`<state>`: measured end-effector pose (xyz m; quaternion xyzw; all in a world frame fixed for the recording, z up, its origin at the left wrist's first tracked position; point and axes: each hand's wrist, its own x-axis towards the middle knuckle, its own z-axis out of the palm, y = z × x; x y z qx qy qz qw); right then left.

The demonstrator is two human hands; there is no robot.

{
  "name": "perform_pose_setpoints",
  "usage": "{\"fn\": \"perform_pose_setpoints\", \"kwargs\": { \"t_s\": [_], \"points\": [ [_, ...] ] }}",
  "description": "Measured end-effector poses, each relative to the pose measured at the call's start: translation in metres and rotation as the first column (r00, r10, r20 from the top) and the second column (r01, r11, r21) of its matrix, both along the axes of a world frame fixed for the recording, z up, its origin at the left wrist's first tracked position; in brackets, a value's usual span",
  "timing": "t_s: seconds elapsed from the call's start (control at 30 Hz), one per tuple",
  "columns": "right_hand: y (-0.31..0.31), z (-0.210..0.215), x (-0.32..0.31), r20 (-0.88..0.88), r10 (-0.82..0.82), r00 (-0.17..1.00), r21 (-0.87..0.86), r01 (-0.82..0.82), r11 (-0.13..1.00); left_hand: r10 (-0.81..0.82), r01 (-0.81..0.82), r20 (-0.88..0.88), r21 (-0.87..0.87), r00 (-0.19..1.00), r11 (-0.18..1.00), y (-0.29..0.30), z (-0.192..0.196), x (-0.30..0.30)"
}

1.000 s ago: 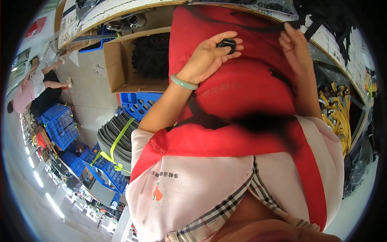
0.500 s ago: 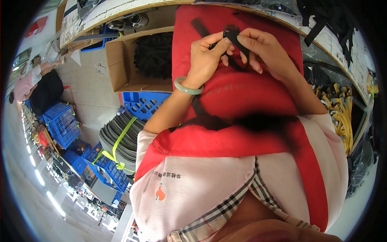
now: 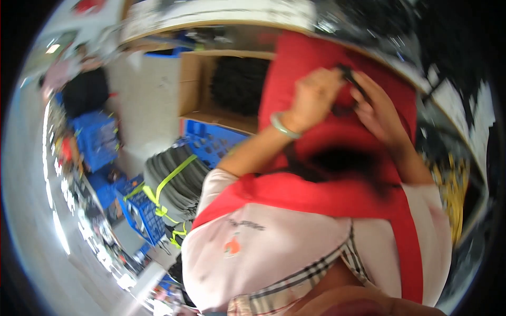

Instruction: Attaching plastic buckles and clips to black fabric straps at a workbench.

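Observation:
Over my lap, covered by a red apron (image 3: 295, 58), I hold a black webbing strap (image 3: 360, 88) with what looks like a buckle at its upper end. My left hand (image 3: 318, 96), a pale green bangle on its wrist, is closed at the strap's upper end; motion blurs its fingers. On the other side, my right hand (image 3: 377, 108) grips the strap between thumb and fingers, the fingers fairly straight. The strap's lower part is hard to make out against the hands and apron.
Left of my lap, a cardboard box (image 3: 192, 87) holds a heap of black pieces (image 3: 240, 84). Beneath it is a blue crate (image 3: 203, 138), near a bundle of dark strips (image 3: 171, 176) tied in yellow-green. A worktable (image 3: 221, 13) runs ahead; yellow strips (image 3: 450, 195) hang right. Another person (image 3: 79, 87) is far left.
The view has shifted and blurred, so everything sits further right and lower. My left hand has turned, its back now showing, and has moved up to the strap's buckle end.

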<state>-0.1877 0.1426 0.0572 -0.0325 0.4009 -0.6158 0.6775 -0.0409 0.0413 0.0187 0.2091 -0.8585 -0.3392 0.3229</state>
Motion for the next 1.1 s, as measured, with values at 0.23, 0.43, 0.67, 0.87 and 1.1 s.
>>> {"fn": "perform_pose_setpoints", "kwargs": {
  "t_s": [0.23, 0.43, 0.67, 0.87, 1.1],
  "points": [
    [0.004, -0.013, -0.012, 0.162, -0.084, 0.983, 0.139, 0.061, 0.988, -0.023, 0.063, -0.230, 0.170, 0.973, 0.983, 0.004, 0.001, -0.007],
    [-0.009, -0.006, 0.000, -0.162, -0.054, 0.985, 0.048, 0.062, 0.997, -0.088, 0.086, -0.066, -0.023, 0.994, 0.996, -0.010, 0.007, 0.000],
    [-0.001, -0.018, -0.011, -0.500, 0.043, 0.865, -0.030, -0.067, 0.997, 0.029, 0.224, -0.230, 0.965, 0.973, 0.136, -0.014, 0.004, 0.003],
    [-0.007, 0.007, 0.005, -0.923, -0.364, 0.128, -0.381, -0.168, 0.909, 0.150, 0.144, -0.202, 0.933, 0.968, 0.330, -0.012, 0.020, -0.001],
    [-0.008, 0.011, -0.005, -0.804, 0.230, 0.548, 0.136, -0.208, 0.969, 0.191, 0.115, -0.213, 0.898, 0.958, 0.425, -0.011, 0.021, 0.000]
  ]
}}
